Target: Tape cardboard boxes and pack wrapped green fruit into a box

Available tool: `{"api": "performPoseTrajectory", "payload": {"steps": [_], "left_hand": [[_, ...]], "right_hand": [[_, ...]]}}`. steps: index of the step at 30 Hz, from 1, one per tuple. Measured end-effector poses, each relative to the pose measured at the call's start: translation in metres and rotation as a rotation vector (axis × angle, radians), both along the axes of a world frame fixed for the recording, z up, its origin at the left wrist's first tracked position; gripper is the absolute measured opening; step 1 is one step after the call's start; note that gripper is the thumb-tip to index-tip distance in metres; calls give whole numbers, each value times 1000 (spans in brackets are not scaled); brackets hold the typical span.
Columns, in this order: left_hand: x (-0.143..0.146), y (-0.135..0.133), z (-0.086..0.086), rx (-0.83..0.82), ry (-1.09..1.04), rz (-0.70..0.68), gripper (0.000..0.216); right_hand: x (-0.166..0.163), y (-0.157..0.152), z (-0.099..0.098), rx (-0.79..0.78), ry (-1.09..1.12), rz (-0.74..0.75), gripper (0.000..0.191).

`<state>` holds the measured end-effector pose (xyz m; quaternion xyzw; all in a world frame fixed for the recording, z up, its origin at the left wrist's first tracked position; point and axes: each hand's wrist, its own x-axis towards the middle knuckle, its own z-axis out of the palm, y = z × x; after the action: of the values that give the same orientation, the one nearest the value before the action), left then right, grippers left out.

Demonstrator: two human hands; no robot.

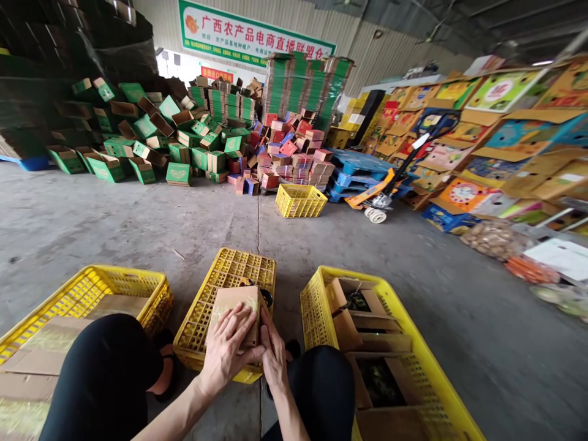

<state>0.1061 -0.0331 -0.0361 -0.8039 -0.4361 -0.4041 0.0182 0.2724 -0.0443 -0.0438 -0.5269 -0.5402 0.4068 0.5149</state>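
A closed cardboard box [225, 298] with clear tape across it rests on an upturned yellow crate [195, 321] between my knees. My left hand [232, 343] lies flat over the top of the box, fingers stretched out. Against the box's right side, my right hand [274, 352] presses with its fingers extended; some of its fingertips are hidden. Just behind the box sits what looks like a tape dispenser [266, 297], partly covered by the box.
On the right, a yellow crate [316, 306] holds open cardboard boxes with dark contents. To the left, another yellow crate [158, 306] contains taped boxes. Farther off stand a lone yellow crate [301, 202], a pallet jack [390, 177], blue pallets [353, 162] and piled green cartons [110, 168].
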Motion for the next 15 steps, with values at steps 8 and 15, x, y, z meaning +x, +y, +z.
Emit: {"api": "performPoseTrajectory", "payload": {"steps": [8, 15], "left_hand": [[15, 2, 7, 66, -13, -55, 57], [22, -1, 9, 13, 70, -82, 56]], "right_hand": [[16, 11, 24, 116, -4, -37, 50], [24, 22, 28, 148, -67, -4, 48]]}}
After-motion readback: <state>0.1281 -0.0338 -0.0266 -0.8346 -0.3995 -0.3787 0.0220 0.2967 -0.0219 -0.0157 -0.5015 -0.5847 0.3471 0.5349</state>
